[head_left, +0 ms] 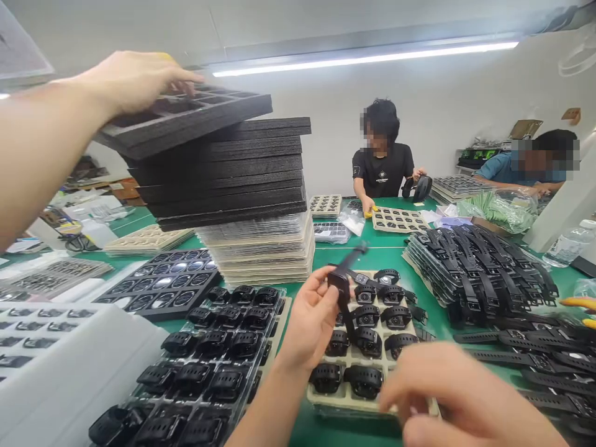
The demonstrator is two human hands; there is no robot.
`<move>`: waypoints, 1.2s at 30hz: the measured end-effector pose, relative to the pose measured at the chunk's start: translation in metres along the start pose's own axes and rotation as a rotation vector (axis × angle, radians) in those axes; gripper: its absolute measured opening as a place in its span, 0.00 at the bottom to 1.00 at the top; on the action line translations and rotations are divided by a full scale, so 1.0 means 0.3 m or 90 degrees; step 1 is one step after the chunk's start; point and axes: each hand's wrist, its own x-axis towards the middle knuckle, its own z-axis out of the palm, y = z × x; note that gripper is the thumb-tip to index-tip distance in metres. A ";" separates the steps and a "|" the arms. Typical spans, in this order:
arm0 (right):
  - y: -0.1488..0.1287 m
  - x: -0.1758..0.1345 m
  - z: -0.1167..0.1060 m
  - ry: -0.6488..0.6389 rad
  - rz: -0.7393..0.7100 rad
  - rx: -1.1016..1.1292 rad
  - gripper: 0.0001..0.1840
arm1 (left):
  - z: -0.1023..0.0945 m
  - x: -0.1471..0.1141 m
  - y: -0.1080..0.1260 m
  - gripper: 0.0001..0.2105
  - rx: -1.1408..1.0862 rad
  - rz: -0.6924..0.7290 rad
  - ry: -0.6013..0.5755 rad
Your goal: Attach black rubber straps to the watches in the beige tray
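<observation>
A black smartwatch [339,282] is held up in my left hand [311,316], pinched between thumb and fingers, with its strap hanging open. Below it is a beige moulded tray [321,403] with rows of black watches [367,316] whose straps are looped. Over the near right corner of that tray is my right hand [451,391], smeared by motion. Its thumb and index finger look apart, and no object shows between them. Beside my left forearm stands a clear plastic tray [186,360] of similar black watches.
Another person's arm [56,118] reaches from the left into a black foam tray [209,118] atop a tall tray stack [261,248]. Black straps with watches [479,267] pile at right. Across the green table [344,254], a co-worker [384,167] touches a beige tray [398,218].
</observation>
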 end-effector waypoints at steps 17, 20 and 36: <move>0.208 0.185 0.146 0.479 0.323 0.641 0.25 | 0.031 -0.010 -0.041 0.12 -0.047 -0.091 -0.052; 0.215 0.182 0.131 0.488 0.310 0.579 0.27 | 0.024 -0.006 -0.053 0.11 -0.015 -0.117 -0.092; 0.260 0.138 0.110 0.442 0.286 0.392 0.19 | 0.009 -0.004 -0.049 0.17 0.186 -0.112 -0.128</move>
